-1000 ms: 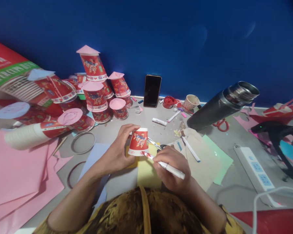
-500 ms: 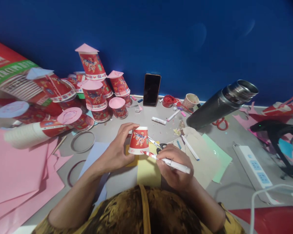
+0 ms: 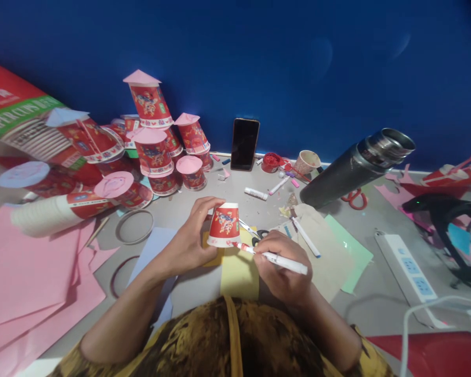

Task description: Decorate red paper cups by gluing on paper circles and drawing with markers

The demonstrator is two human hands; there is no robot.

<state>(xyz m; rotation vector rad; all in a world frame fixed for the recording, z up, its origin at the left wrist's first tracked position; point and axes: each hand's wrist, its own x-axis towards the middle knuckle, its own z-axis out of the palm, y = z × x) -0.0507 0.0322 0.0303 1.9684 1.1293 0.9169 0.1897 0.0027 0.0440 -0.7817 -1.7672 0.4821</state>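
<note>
My left hand (image 3: 190, 238) grips a red patterned paper cup (image 3: 224, 224), which is upside down with its white rim at the bottom. Reddish marks show on that rim. In my right hand (image 3: 284, 264) is a white marker (image 3: 286, 263), its red tip touching or nearly touching the cup's rim. Scissors (image 3: 262, 234) lie behind the right hand, partly hidden. Under the hands are a yellow paper sheet (image 3: 239, 277) and a blue sheet (image 3: 151, 251).
Stacked red cups with paper cone tops (image 3: 155, 157) stand at the left, above pink sheets (image 3: 27, 262). A phone (image 3: 244, 145) leans at the wall. Right of it are a dark flask (image 3: 349, 170), red-handled scissors (image 3: 354, 199) and a power strip (image 3: 408, 272).
The marker and my right hand have shifted very slightly along the cup's rim. My left hand keeps its hold on the cup.
</note>
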